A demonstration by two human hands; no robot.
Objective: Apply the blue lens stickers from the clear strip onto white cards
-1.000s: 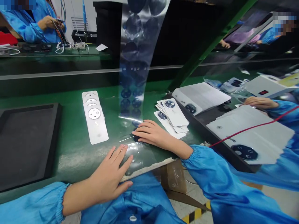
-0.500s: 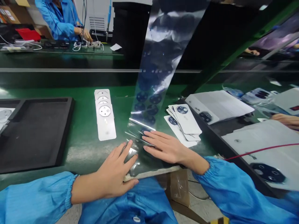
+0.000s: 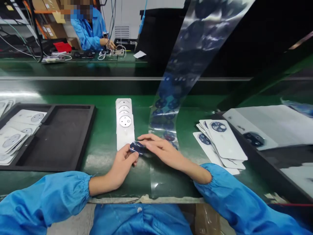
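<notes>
A dark blue, glossy round camera-lens sticker [image 3: 137, 148] is pinched between the thumb and fingers of my left hand [image 3: 121, 166]. My right hand [image 3: 166, 150] reaches over from the right with its fingers stretched out, fingertips at the sticker's upper right edge; its thumb is hidden. Under and behind my right hand runs a long clear film strip [image 3: 162, 124] bearing pairs of dark round stickers. Just beyond my left hand lies a row of overlapping white phone back panels [image 3: 125, 133], each with a pale round camera area.
Right of the strip, white panels with dark camera circles [image 3: 230, 143] lie stacked. A black tray [image 3: 56, 140] at left holds more white panels [image 3: 12, 140]. Farther right is a dark tray with larger panels [image 3: 256, 124]. Across the bench a person in blue [image 3: 89, 31] handles cables.
My hands have come off the film near the bench edge and moved farther forward. A dark round sticker is now in my left hand. The view has shifted left.
</notes>
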